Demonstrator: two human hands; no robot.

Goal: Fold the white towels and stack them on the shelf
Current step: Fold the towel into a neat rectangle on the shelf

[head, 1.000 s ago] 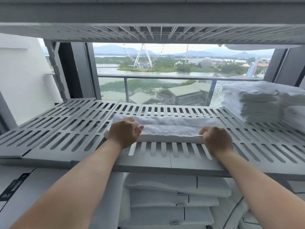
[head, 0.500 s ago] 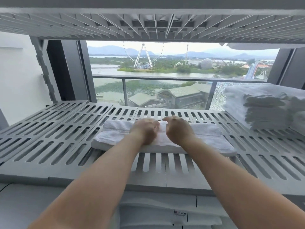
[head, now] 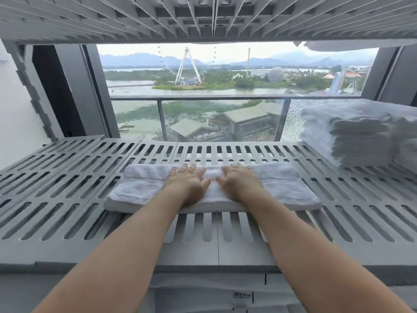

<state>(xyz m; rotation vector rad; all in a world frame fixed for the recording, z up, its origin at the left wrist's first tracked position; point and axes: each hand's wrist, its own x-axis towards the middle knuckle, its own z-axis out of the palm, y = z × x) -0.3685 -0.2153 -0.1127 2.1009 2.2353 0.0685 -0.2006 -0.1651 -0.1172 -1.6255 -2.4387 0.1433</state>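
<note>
Towels first: one folded white towel [head: 140, 186] lies flat and lengthwise on the slatted grey shelf [head: 67, 199], near its front edge and about midway along it. One stack of folded white towels [head: 352, 134] stands on the same shelf at the far right, well apart from the single towel. Its layers blur together, so I cannot count them.

I see two slatted shelves: the one carrying the towels and one overhead [head: 203, 16]. Below the front edge, white linens [head: 203, 297] are piled, and one of them bears a small black label [head: 242, 298]. Its writing is too blurred to read.

Two hands are on the single towel. My left hand [head: 188, 184] and right hand [head: 239, 182] lie palm down, side by side on the towel's middle, with the thumbs turned toward each other and a narrow strip of cloth between them. The grip on each side is flat: my fingers are stretched straight toward the back fold, pressing on the top layer rather than clasping it. Both ends of the towel stick out past my hands, left and right.
</note>
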